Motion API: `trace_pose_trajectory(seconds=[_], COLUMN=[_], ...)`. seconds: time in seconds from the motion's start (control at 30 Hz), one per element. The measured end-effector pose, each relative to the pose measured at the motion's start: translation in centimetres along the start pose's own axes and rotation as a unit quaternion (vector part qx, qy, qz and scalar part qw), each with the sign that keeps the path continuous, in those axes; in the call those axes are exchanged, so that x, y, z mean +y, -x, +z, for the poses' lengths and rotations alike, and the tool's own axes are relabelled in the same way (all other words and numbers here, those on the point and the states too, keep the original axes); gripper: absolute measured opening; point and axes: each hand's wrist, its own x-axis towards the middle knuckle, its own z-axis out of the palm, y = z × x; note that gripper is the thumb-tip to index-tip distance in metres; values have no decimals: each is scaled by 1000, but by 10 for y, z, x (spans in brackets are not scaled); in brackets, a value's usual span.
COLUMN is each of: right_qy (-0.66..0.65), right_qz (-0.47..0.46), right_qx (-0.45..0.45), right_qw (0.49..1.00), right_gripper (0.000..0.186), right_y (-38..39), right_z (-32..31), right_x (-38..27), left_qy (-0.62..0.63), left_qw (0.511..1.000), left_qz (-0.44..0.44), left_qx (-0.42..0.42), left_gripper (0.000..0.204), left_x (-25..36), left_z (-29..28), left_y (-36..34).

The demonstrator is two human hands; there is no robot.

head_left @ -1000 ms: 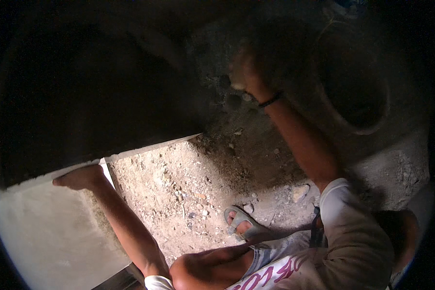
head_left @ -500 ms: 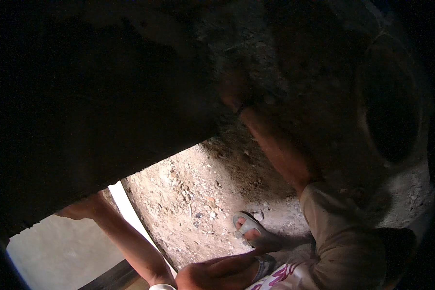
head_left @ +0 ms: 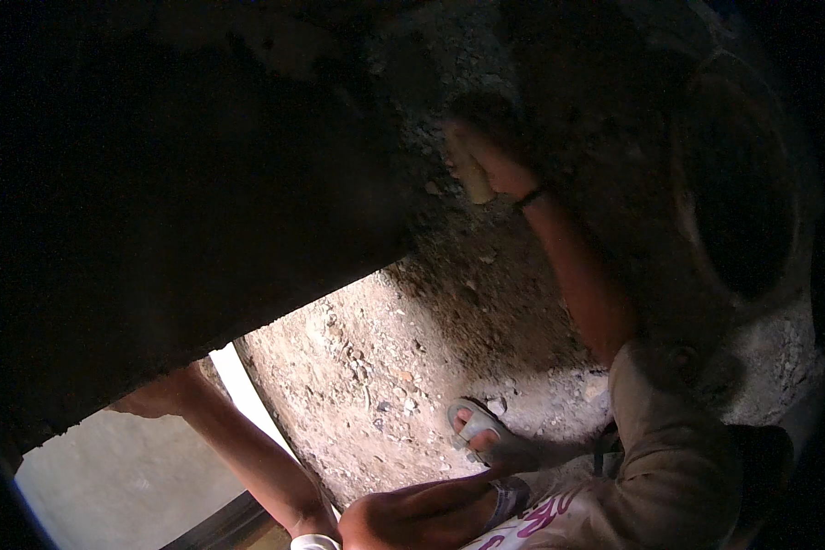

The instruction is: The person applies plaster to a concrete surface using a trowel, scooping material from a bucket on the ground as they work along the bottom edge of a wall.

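My right hand (head_left: 490, 151) reaches far out over the stony ground, deep in shadow, with a dark band at the wrist. Its fingers curl around a pale oblong piece (head_left: 472, 181) that touches the dirt. My left hand (head_left: 151, 396) lies at the lower left against the upper edge of a pale smooth slab (head_left: 110, 477). Shadow covers most of that hand, so its fingers are hard to make out. A broad dark mass (head_left: 183, 183) fills the upper left above it.
Gravelly dirt ground (head_left: 385, 367) lies between my arms, lit in the middle. My foot in a grey sandal (head_left: 481, 431) stands on it near my knee (head_left: 412, 518). A large round ring-shaped basin (head_left: 742, 183) sits in shadow on the right.
The dark mass has spread down and right over more of the picture, hiding much of the slab and left hand. My right hand stays out on the ground, slightly lower.
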Motion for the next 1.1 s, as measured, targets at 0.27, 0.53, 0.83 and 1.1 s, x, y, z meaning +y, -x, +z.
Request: trace_pose_trajectory(seconds=[0.27,0.53,0.83,1.1], right_qy=[-187,-136,38,78], right_qz=[56,59,-17,79], right_qx=[-160,-231,-276,-182], right_qw=[968,961,960,977], right_gripper=[25,27,31,36], right_y=[-71,-110,-110,-13], right_z=[64,78,94,125], right_x=[15,-23,-65,-64], left_qy=[-32,21,74,58], left_qw=[998,993,995,998], left_qz=[32,103,52,-20], left_qx=[-36,48,47,12], left_gripper=[102,109,100,91], left_x=[-9,6,18,24], left_z=[5,-9,-9,-7], left_y=[4,7,3,-1])
